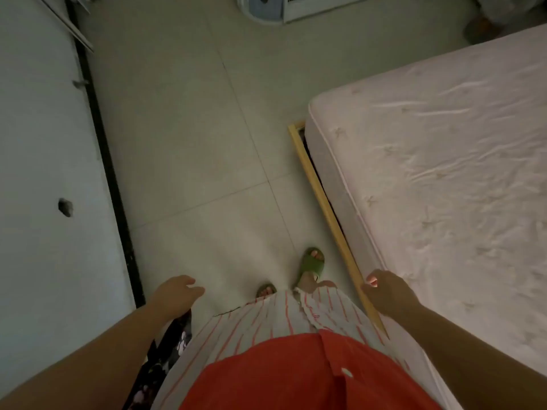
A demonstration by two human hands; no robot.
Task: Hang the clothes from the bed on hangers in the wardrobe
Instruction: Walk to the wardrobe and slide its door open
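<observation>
Pale tiled floor (pixel 189 149) runs ahead between a grey wall (pixel 44 143) on the left and the bed (pixel 444 173) on the right, whose mattress shows only a wrinkled sheet; no clothes lie on the part in view, and neither wardrobe nor hangers can be made out. The left hand (pixel 174 294) hangs with loose fingers holding nothing, just above a dark flowered cloth (pixel 171 344) at the person's side, though whether the arm carries that cloth I cannot tell. The right hand (pixel 387 291) is also relaxed and empty, hovering over the bed's edge. The wooden frame rail (pixel 325 208) juts out past the mattress near the green sandals (pixel 310 263), so a careless step could likely stub a toe or trip there. The long striped skirt (pixel 281 315) might catch too. Open floor ahead gives good walking room.
</observation>
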